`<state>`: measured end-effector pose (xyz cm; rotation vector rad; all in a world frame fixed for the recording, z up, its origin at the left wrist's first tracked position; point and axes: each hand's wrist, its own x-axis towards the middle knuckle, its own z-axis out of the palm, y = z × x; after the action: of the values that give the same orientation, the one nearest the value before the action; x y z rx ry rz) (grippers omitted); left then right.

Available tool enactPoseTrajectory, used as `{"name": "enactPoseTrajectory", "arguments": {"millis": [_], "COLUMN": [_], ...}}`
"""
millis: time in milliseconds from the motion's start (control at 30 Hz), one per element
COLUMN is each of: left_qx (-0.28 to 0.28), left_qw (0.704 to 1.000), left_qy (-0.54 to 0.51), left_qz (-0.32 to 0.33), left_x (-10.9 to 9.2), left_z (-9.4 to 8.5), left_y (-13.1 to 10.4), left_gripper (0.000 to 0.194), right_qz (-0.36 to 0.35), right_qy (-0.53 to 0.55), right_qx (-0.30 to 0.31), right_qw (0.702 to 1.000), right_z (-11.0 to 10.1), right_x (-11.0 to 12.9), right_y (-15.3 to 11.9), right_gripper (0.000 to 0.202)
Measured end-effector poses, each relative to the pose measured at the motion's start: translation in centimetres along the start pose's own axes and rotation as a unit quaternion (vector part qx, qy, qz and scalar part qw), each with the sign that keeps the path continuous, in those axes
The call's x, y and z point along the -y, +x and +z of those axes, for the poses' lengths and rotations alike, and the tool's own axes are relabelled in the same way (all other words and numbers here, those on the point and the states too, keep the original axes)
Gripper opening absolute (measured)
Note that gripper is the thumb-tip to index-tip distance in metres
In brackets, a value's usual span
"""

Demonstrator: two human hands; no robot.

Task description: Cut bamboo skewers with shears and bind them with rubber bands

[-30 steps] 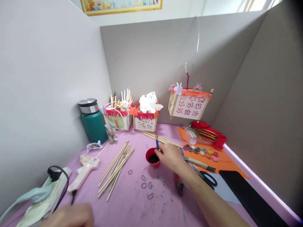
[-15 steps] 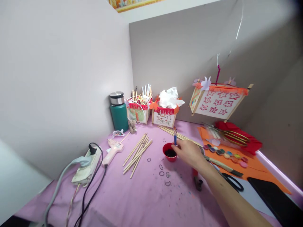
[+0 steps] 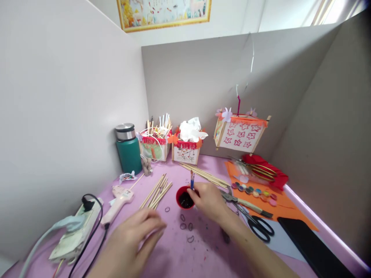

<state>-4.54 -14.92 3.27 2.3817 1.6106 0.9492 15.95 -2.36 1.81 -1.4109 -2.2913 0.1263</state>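
The left hand (image 3: 133, 235) was empty, loosely curled, nearer than the red cup (image 3: 179, 200); the right hand (image 3: 208, 197) grasped blue brushes (image 3: 192, 184) at its rim.
Flecks marked the purple tabletop (image 3: 171, 256) before the cup; the right forearm (image 3: 249, 243) half hid something dark. Behind stood a grey partition (image 3: 203, 77), then a framed picture (image 3: 165, 15), cut off above.

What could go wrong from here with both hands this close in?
The right hand is at the rim of the red cup; a bump might spill its dark contents towards the dark loops.

The left hand is near the loose sticks and could scatter them.

That hand might also knock the glue gun beside it.
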Motion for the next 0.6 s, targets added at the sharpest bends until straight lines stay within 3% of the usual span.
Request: {"name": "enactPoseTrajectory", "arguments": {"millis": [67, 133, 233, 333, 600], "left_qx": [-0.022, -0.01, 0.064, 0.105, 0.073], "left_qw": [0.998, 0.992, 0.974, 0.96, 0.975], "left_qy": [0.062, 0.129, 0.214, 0.254, 0.209], "left_qz": [-0.005, -0.013, -0.038, -0.047, -0.011], "left_x": [-1.1, -1.8, -1.8, -1.3, -0.3], "left_z": [1.7, 3.4, 5.4, 6.3, 6.1], "left_y": [3.8, 7.0, 9.8, 10.8, 11.2], "left_gripper": [0.025, 0.024, 0.019, 0.02, 0.022], "right_qz": [-0.018, -0.026, -0.013, 0.009, 0.075], "right_qy": [-0.007, -0.015, -0.027, -0.037, -0.053], "right_qx": [-0.014, -0.028, -0.04, -0.033, -0.011], "right_qw": [1.0, 0.999, 0.999, 0.999, 0.996], "right_z": [0.0, 0.0, 0.1, 0.1, 0.3], "right_x": [0.6, 1.0, 1.5, 1.6, 0.6], "right_y": [-0.3, -0.4, -0.5, -0.4, 0.1], "right_gripper": [0.026, 0.024, 0.023, 0.024, 0.026]}}
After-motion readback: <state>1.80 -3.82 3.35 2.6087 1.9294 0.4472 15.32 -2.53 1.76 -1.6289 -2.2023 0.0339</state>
